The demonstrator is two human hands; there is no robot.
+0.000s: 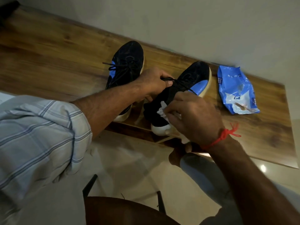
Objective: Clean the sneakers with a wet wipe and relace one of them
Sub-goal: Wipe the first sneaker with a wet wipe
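Two black-and-blue sneakers stand on a wooden table (48, 59). The left sneaker (128, 57) has its black laces loosely tied. The right sneaker (193, 78) sits closer to the table's front edge, heel toward me. My left hand (152, 82) grips the right sneaker at its tongue and laces. My right hand (193, 117) holds a crumpled white wet wipe (161, 111) against the black heel collar of that sneaker. A red thread is tied round my right wrist.
A blue pack of wet wipes (235, 90) lies on the table to the right of the sneakers. The table stands against a pale wall. Below the table's edge are a tiled floor, my bare foot (177, 156) and a dark chair (123, 210).
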